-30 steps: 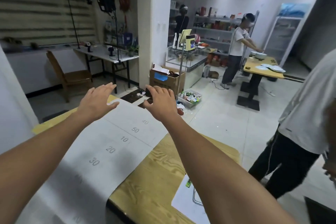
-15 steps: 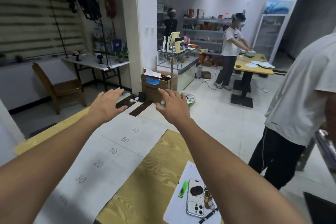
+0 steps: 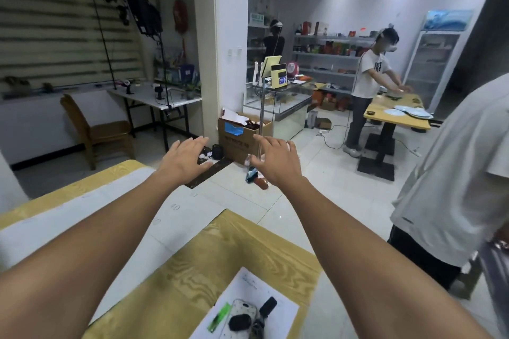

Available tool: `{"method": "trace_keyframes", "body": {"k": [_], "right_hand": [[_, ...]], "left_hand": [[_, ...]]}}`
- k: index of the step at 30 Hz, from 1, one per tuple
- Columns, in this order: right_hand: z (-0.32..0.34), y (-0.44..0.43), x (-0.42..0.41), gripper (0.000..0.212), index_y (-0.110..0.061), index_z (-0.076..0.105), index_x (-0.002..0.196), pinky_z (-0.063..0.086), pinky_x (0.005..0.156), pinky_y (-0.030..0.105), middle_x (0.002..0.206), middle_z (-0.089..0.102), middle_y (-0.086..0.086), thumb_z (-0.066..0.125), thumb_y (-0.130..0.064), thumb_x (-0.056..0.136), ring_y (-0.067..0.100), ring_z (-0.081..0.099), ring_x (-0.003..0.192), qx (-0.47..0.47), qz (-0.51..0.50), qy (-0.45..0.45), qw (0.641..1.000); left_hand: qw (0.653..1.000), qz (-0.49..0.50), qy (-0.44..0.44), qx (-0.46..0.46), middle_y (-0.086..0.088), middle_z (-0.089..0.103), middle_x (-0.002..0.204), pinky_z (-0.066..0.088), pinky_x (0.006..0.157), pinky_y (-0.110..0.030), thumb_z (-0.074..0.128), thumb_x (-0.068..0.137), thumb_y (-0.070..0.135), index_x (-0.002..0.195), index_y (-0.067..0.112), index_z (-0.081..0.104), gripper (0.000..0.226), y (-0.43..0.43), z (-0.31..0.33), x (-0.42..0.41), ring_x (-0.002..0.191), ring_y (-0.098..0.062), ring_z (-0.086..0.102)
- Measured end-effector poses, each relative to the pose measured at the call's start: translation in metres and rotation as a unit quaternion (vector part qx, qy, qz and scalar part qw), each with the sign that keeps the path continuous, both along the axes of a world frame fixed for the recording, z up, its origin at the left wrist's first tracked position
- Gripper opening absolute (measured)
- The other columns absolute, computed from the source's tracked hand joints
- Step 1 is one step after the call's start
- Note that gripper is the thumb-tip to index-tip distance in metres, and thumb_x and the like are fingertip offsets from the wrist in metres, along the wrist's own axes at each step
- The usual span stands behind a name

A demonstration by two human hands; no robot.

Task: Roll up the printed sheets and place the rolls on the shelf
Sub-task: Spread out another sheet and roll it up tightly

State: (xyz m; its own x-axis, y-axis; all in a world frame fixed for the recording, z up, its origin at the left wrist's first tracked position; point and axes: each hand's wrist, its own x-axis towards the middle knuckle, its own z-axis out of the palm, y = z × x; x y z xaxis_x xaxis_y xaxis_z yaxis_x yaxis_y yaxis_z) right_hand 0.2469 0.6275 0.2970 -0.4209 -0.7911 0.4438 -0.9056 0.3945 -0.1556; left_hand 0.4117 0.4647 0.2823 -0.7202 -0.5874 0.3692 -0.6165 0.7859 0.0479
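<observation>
A long white printed sheet (image 3: 190,206) with grey numbers lies flat across the wooden table (image 3: 209,264) and reaches past its far edge. My left hand (image 3: 186,158) and my right hand (image 3: 278,161) are stretched out over the sheet's far end, palms down, fingers spread, holding nothing. Both arms cover much of the sheet. Shelves (image 3: 327,55) with boxes stand against the far wall.
A small paper (image 3: 281,308) near the table's front carries a phone, a green marker and keys. A person in a white shirt (image 3: 462,173) stands close on the right. Ahead on the floor are a cardboard box (image 3: 239,140), a chair (image 3: 96,129) and a glass counter (image 3: 286,107).
The camera has tilted up and the view has widened. Both hands have stretched further toward the sheet's far end and stay spread; more of the phone paper shows.
</observation>
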Motion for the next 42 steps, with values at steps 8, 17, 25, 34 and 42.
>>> {"method": "trace_keyframes", "body": {"k": [8,17,25,34,42], "right_hand": [[-0.005,0.024,-0.088,0.057,-0.029,0.029,0.144,0.015,0.111,0.044,0.144,0.042,0.002,0.041,-0.045,0.091,0.023,0.034,0.132,0.007,0.018,0.003,1.000],[-0.025,-0.004,-0.170,0.057,-0.028,0.029,0.144,0.019,0.109,0.043,0.142,0.044,0.003,0.041,-0.045,0.091,0.024,0.037,0.129,0.011,0.030,-0.001,0.999],[-0.030,-0.076,-0.248,0.058,-0.028,0.029,0.145,0.018,0.110,0.045,0.142,0.044,0.003,0.040,-0.045,0.091,0.024,0.037,0.129,0.026,0.069,-0.007,0.997],[-0.028,-0.155,-0.325,0.056,-0.028,0.029,0.144,0.013,0.113,0.045,0.144,0.041,0.002,0.041,-0.044,0.091,0.022,0.034,0.133,0.034,0.095,-0.047,0.994],[-0.032,-0.238,-0.332,0.056,-0.028,0.030,0.145,0.012,0.113,0.043,0.145,0.041,0.001,0.040,-0.043,0.092,0.021,0.033,0.133,0.029,0.176,-0.052,0.983]], "left_hand": [[1.000,0.027,-0.003,0.014,0.002,0.024,0.151,0.010,0.112,-0.037,0.045,0.090,0.047,0.144,0.022,0.017,0.067,0.032,-0.001,-0.082,0.138,-0.016,0.019],[0.999,0.043,0.004,0.016,0.001,0.030,0.149,0.015,0.112,-0.040,0.047,0.089,0.045,0.144,0.020,0.022,0.065,0.010,-0.010,-0.165,0.135,-0.015,0.027],[0.996,0.075,-0.002,0.039,0.001,0.026,0.150,0.014,0.112,-0.039,0.047,0.089,0.045,0.144,0.018,0.021,0.066,-0.045,-0.018,-0.246,0.136,-0.016,0.024],[0.993,0.113,-0.024,0.028,0.003,0.013,0.154,0.011,0.113,-0.040,0.042,0.090,0.050,0.145,0.021,0.014,0.069,-0.109,-0.011,-0.319,0.139,-0.015,0.015],[0.981,0.187,-0.022,0.041,0.003,0.012,0.154,0.010,0.114,-0.039,0.042,0.090,0.051,0.145,0.023,0.012,0.069,-0.156,-0.027,-0.318,0.140,-0.017,0.013]]}}
